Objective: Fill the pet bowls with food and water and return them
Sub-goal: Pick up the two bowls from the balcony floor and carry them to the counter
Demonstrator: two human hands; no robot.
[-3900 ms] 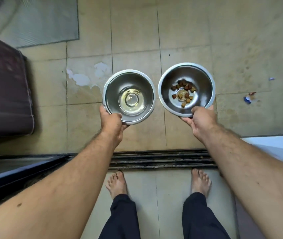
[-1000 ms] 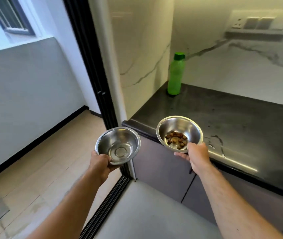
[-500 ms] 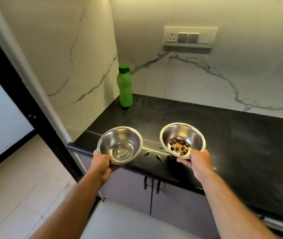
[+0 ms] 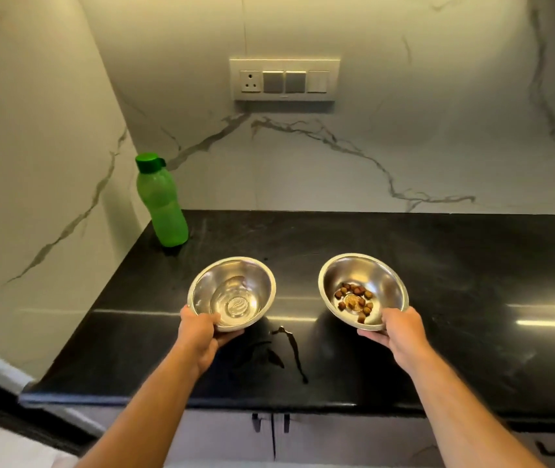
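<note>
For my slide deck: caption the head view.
Left hand and right hand hold round steel bowls, water and kibble, over black counter.

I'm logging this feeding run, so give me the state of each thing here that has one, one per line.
left bowl: held over the counter, a little water in the bottom
right bowl: held over the counter, a few kibble pieces inside
left hand: grips the left bowl's near rim
right hand: grips the right bowl's near rim
green bottle: upright on the counter, cap closed
cabinet doors: closed
</note>
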